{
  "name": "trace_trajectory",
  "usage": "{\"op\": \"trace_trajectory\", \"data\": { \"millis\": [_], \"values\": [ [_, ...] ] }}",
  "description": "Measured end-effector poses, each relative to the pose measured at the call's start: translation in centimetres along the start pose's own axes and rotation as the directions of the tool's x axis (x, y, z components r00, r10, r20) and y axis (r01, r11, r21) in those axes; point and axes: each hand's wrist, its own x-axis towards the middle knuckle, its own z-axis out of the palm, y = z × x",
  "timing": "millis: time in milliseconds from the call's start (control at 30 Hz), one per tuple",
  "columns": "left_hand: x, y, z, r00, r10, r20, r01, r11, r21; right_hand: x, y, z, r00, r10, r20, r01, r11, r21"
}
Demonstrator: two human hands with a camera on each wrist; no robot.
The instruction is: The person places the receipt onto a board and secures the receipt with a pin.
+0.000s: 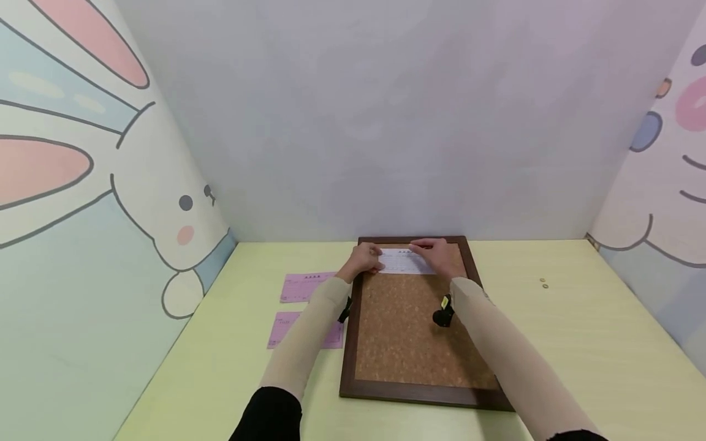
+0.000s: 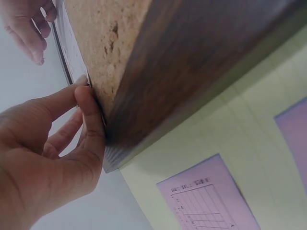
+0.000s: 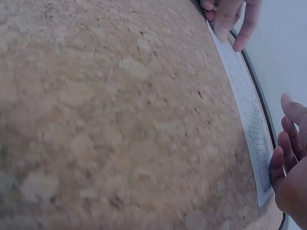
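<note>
A white printed paper slip (image 1: pixel 405 262) lies across the top of a cork board (image 1: pixel 416 331) with a dark wooden frame. My left hand (image 1: pixel 364 260) is at the slip's left end, thumb and index fingertips touching it near the upper and lower corners. In the left wrist view, the left hand (image 2: pixel 62 143) reaches over the frame's corner. My right hand (image 1: pixel 438 254) hovers at the slip's right part. The right wrist view shows the right hand (image 3: pixel 292 158) with loosely bent, separated fingers beside the slip's edge, nothing visible between them.
Two pink printed sheets, an upper one (image 1: pixel 298 288) and a lower one (image 1: pixel 284 324), lie left of the board, partly behind the left sleeve. Two tiny brass-coloured pieces (image 1: pixel 545 286) lie on the pale yellow table (image 1: pixel 579 343) at right. A wall (image 1: pixel 386 122) rises behind the board.
</note>
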Motion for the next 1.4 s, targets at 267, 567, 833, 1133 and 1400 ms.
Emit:
{"op": "trace_trajectory", "data": {
  "millis": [267, 567, 833, 1133, 1400],
  "values": [
    [0.9, -0.3, 0.0, 0.999, -0.051, -0.004, 0.051, 0.999, -0.014, 1.1, 0.0, 2.1, 0.996, 0.068, -0.060, -0.067, 0.998, 0.021],
    [0.6, 0.2, 0.3, 0.999, -0.037, 0.017, 0.037, 0.999, -0.003, 1.3, -0.3, 2.2, 0.989, 0.109, -0.097, -0.115, 0.992, -0.054],
    [0.5, -0.1, 0.3, 0.999, -0.036, 0.028, 0.036, 0.999, 0.016, 1.1, -0.5, 2.6, 0.982, 0.136, -0.129, -0.150, 0.984, -0.101],
    [0.4, 0.0, 0.3, 0.999, -0.041, 0.012, 0.041, 0.999, 0.025, 1.0, -0.7, 2.9, 0.983, 0.105, -0.151, -0.131, 0.977, -0.170],
    [0.2, 0.2, 0.2, 0.999, -0.042, 0.008, 0.042, 0.999, 0.017, 1.2, -0.8, 2.8, 0.987, 0.074, -0.141, -0.109, 0.960, -0.259]
  ]
}}
